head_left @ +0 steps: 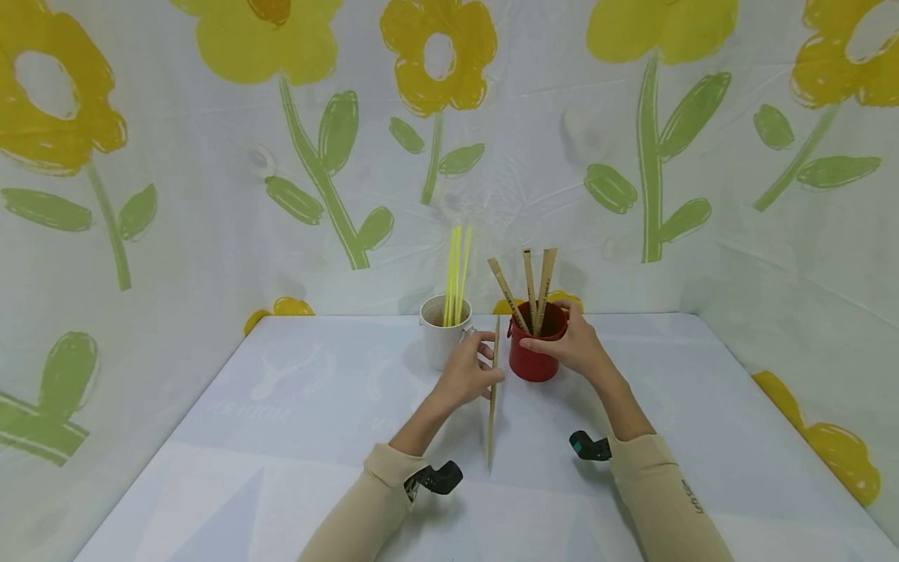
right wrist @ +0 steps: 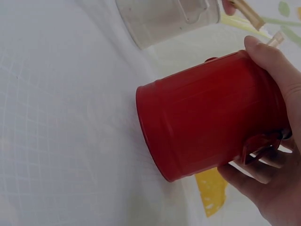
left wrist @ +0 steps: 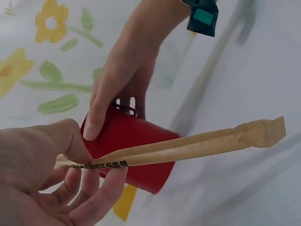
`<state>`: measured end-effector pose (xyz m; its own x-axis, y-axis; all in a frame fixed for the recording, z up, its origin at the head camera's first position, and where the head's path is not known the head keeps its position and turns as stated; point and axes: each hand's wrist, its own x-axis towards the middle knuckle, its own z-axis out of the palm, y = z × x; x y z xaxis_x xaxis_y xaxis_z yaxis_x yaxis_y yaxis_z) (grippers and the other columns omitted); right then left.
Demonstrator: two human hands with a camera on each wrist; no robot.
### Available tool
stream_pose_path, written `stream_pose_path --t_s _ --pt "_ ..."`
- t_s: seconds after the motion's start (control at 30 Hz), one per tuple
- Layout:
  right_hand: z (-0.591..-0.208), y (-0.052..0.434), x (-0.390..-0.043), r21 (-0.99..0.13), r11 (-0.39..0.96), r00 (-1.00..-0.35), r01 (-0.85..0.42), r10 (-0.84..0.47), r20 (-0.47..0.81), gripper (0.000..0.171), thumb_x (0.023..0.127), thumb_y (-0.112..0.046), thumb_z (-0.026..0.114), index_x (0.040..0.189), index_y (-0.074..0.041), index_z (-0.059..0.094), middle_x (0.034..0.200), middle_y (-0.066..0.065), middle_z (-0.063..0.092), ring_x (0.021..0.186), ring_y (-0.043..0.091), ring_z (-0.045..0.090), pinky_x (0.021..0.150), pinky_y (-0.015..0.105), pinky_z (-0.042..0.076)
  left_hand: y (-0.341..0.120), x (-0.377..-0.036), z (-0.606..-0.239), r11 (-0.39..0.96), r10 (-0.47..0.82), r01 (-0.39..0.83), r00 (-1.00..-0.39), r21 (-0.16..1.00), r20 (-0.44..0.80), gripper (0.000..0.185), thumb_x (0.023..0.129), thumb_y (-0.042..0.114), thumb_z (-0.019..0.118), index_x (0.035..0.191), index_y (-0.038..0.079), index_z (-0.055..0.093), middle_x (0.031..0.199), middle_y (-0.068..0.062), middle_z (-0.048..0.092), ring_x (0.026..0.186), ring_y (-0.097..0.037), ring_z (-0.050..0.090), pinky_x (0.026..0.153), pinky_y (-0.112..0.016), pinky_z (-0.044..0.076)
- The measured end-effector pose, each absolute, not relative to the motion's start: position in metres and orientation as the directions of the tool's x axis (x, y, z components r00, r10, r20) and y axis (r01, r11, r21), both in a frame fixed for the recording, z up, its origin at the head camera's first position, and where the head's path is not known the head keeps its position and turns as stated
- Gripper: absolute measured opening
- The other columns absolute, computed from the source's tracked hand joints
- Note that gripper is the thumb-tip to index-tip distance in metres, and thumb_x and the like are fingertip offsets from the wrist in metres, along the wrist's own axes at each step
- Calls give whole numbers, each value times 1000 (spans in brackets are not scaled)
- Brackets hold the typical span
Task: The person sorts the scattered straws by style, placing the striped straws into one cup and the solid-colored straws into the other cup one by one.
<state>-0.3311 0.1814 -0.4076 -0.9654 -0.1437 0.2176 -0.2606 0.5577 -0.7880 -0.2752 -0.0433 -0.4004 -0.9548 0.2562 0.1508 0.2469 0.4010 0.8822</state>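
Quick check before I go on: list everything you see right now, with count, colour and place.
Red cup: one, red, table centre, gripped by the right hand.
White cup: one, white, just left of the red cup.
Yellow straws: a few, yellow, upright in the white cup.
Paper-wrapped sticks: three, tan, standing in the red cup.
Loose wrapped stick: one, tan, pinched by the left hand.
Table: one, pale, under it all.
Left hand: holds the loose stick.
Right hand: round the red cup.
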Motion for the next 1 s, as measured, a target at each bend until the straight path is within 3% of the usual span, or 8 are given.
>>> stream_pose_path --t_s 0.2,0.47,0.73,1.0 --pt "-408 181 -331 -783 564 -965 -262 -139 223 104 73 -51 82 148 -11 22 147 18 43 134 39 45 100 55 47 -37 -282 -390 360 233 282 -950 889 207 59 80 2 69 135 10 47 105 -10 56 75 -14 60 51 -31 57" --pt "-408 181 -332 -788 560 -967 -255 -139 214 104 73 -52 82 147 -14 21 147 16 42 134 37 45 101 55 46 -27 -295 -369 278 196 378 -922 883 333 60 81 -2 62 138 7 44 107 -20 62 78 -21 69 56 -37 59" --pt "-409 182 -333 -783 564 -964 -265 -146 221 101 74 -50 82 146 -14 22 146 16 44 132 36 47 101 54 46 -16 -306 -326 284 164 539 -842 793 514 40 85 1 64 124 5 55 98 -16 66 81 -26 70 56 -24 56" --pt "-408 182 -335 -794 561 -973 -233 -130 193 103 72 -50 84 147 -14 22 145 14 44 134 34 44 99 54 49 -4 -315 -294 275 105 622 -777 733 620 36 90 5 59 126 6 52 97 -14 66 81 -25 68 59 -23 57"
